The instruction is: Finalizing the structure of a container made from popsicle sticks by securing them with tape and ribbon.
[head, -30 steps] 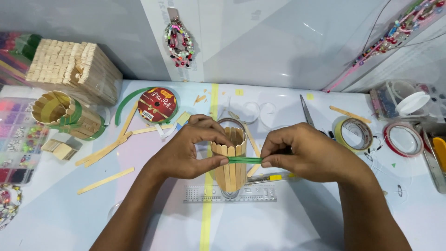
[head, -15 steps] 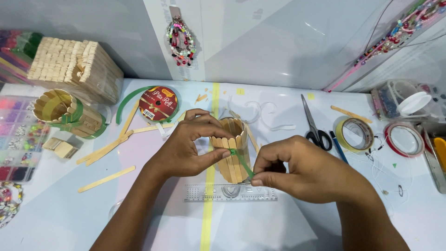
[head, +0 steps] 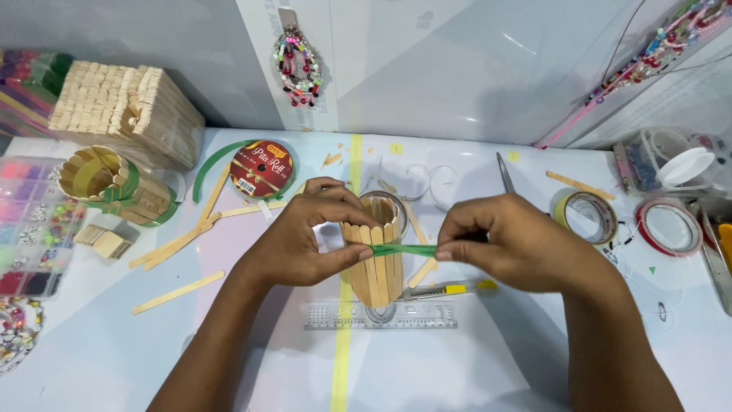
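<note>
The left hand (head: pixel 301 244) is curled around a small upright cup made of pale wooden craft sticks (head: pixel 375 255), its fingers arched over the rim and its thumb pressed against the near wall, where it pins one end of a narrow green ribbon (head: pixel 402 249). The right hand (head: pixel 507 244) sits at three o'clock from the cup, pinched shut on the other end of the ribbon between thumb and forefinger, the remaining fingers folded in. The ribbon runs taut and nearly level from the cup's wall to that pinch, so the cup stands between the two hands, touching the left and apart from the right.

The cup rests near the middle of the white tabletop (head: pixel 114 358), just beyond a clear plastic ruler (head: pixel 380 314) at six o'clock and on a yellow tape stripe (head: pixel 341 358). At ten o'clock lies a red spool of green ribbon (head: pixel 261 168); farther toward nine o'clock, a finished stick cup banded in green (head: pixel 114 185) lies on its side, with loose wooden sticks (head: pixel 177 291) near it. At two o'clock sits a roll of yellowish tape (head: pixel 585 217), with scissor blades (head: pixel 505 174) just behind the right hand.
</note>
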